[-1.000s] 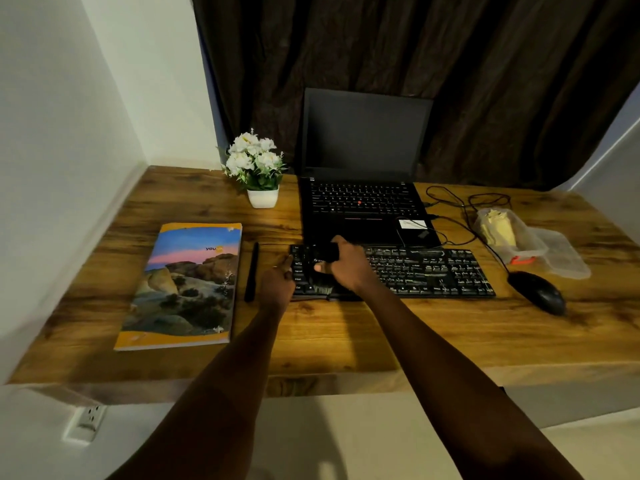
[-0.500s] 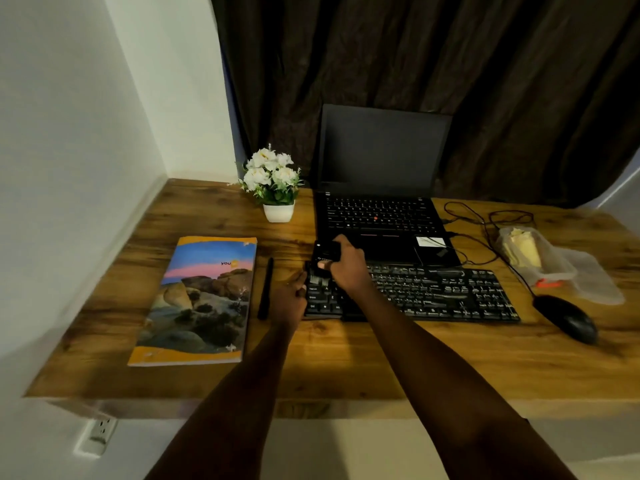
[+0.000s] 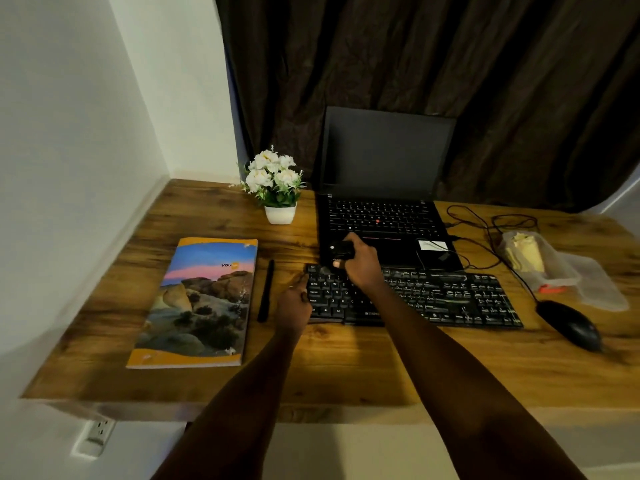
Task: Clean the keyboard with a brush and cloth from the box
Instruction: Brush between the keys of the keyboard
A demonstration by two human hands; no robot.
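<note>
A black external keyboard (image 3: 433,299) lies on the wooden desk (image 3: 346,368) in front of an open black laptop (image 3: 381,216). My right hand (image 3: 360,261) is over the keyboard's top-left corner, shut on a small black brush (image 3: 341,251) whose end meets the keys there. My left hand (image 3: 294,303) rests against the keyboard's left edge, fingers curled on it. At the right stands a clear plastic box (image 3: 533,261) with a yellow cloth (image 3: 523,254) inside; its clear lid (image 3: 602,285) lies beside it.
A black mouse (image 3: 571,323) sits right of the keyboard, its cable looping behind the box. A black pen (image 3: 266,289) and a colourful book (image 3: 201,303) lie to the left. A white pot of flowers (image 3: 277,188) stands near the laptop. Dark curtain behind.
My right hand moved the brush from the keyboard's left keys up to its top-left corner. My left hand stayed at the keyboard's left edge. The camera view shifted.
</note>
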